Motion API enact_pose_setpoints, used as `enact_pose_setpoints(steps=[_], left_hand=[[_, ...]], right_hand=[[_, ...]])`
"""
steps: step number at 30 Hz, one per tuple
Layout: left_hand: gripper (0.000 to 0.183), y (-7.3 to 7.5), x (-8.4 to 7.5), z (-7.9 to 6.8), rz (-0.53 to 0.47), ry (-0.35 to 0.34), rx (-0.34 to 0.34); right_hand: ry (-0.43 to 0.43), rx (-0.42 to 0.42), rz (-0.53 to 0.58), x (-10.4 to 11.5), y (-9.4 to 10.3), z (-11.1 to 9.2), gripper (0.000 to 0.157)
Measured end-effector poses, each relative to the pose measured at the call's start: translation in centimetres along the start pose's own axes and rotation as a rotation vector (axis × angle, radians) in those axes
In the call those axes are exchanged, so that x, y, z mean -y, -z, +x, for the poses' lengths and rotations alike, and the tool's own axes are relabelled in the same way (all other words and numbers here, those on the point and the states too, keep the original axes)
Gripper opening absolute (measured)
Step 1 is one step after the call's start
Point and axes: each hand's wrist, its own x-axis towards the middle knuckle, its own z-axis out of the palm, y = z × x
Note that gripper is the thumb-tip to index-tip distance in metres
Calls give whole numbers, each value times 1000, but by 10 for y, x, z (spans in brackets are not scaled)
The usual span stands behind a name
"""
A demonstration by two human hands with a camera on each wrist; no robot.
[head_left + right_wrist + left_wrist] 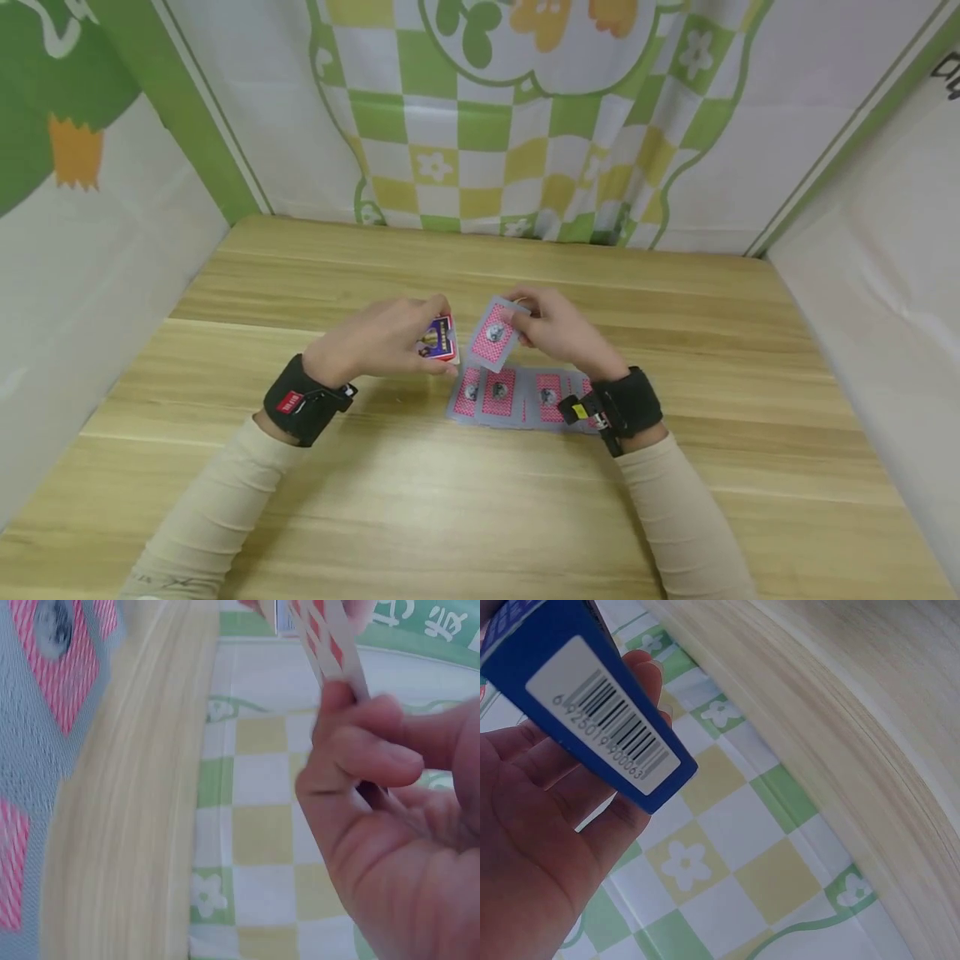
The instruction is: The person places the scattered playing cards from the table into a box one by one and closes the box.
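My left hand [378, 337] grips a small blue playing card box [437, 339] between thumb and fingers, above the table. In the left wrist view the box's narrow side with a white barcode label [604, 716] faces the camera. Just to the right, my right hand [562, 332] pinches red-and-white backed playing cards [492, 335], tilted and back side up; how many are in the grip I cannot tell. They appear nearly edge-on in the right wrist view. Below them, several more playing cards [498, 393] lie overlapping in a row on the table, backs up, partly hidden by the right wrist.
The wood-grain table [420, 508] stretches around the hands. Behind its far edge hangs a green, yellow and white checked curtain [480, 158]. White fabric walls [885, 275] enclose the left and right sides. Black straps with small cameras [630, 404] sit on both wrists.
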Motion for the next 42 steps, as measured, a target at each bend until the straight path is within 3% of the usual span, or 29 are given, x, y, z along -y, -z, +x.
enact_pose_setpoints(steps=[10, 13, 19, 25, 28, 33, 35, 37, 42], left_hand=[[73, 1, 0, 0, -9, 9, -1], [72, 1, 0, 0, -16, -6, -18], [62, -1, 0, 1, -15, -68, -126], [62, -1, -1, 1, -24, -43, -142], [65, 0, -1, 1, -14, -36, -153], [64, 2, -3, 0, 26, -42, -172], [63, 2, -3, 0, 33, -37, -167], [63, 2, -3, 0, 34, -26, -156], [71, 3, -2, -1, 52, -16, -133]], right_hand=[[-46, -164, 146, 6, -8, 1, 24], [-35, -163, 194, 7, -14, 4, 22], [-60, -176, 348, 8, -28, 10, 21], [-66, -207, 425, 10, -32, 7, 20], [-33, -143, 338, 12, -35, 6, 18], [78, 39, 19, 16, -39, 3, 25], [94, 77, -43, 17, -40, 2, 28], [91, 46, -67, 18, -39, 1, 25], [113, -134, -119, 15, -34, 2, 22]])
